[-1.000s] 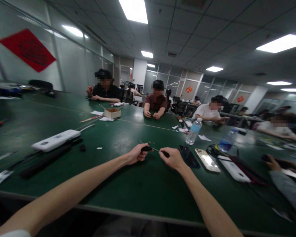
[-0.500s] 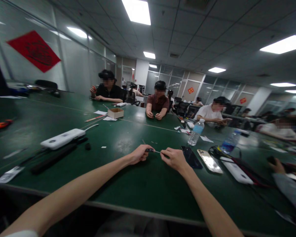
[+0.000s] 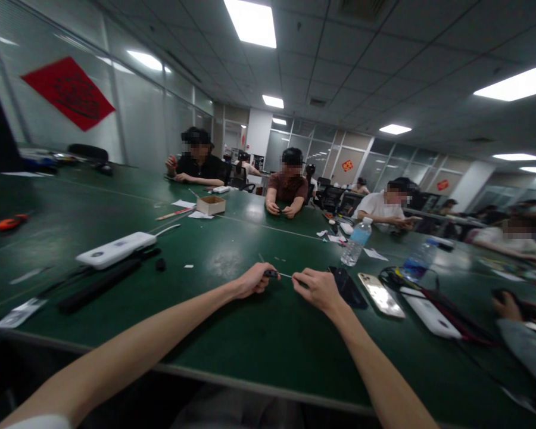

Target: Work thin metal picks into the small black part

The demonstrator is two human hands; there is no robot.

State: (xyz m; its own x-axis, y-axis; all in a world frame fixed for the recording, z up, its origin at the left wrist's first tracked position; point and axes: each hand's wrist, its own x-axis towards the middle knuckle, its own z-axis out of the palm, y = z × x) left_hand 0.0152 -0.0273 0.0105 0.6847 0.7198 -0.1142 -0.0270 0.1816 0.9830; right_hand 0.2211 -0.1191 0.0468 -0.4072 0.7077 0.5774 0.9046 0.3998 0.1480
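My left hand point(image 3: 253, 281) is closed around a small dark-handled folding tool point(image 3: 271, 274), held just above the green table point(image 3: 196, 333). A thin pale metal piece point(image 3: 284, 275) sticks out of its right end, toward my right hand. Another thin piece point(image 3: 261, 258) points up and away beside the left fingers. My right hand point(image 3: 315, 287) has its fingertips pinched at the far end of the pale metal piece. The fingers hide that end, and the tool's exact kind is too small to make out.
Right of my hands lie a dark phone point(image 3: 346, 287), a gold phone point(image 3: 381, 295), a white power strip point(image 3: 430, 311) and cables. Two bottles, one a clear water bottle point(image 3: 356, 241), stand behind. At left are another white device point(image 3: 116, 249) and a black bar point(image 3: 100, 286). Several people sit around.
The view has shifted very slightly, so the surroundings sit a little to the right and lower. Both hands keep nearly the same grip and place on the tool.
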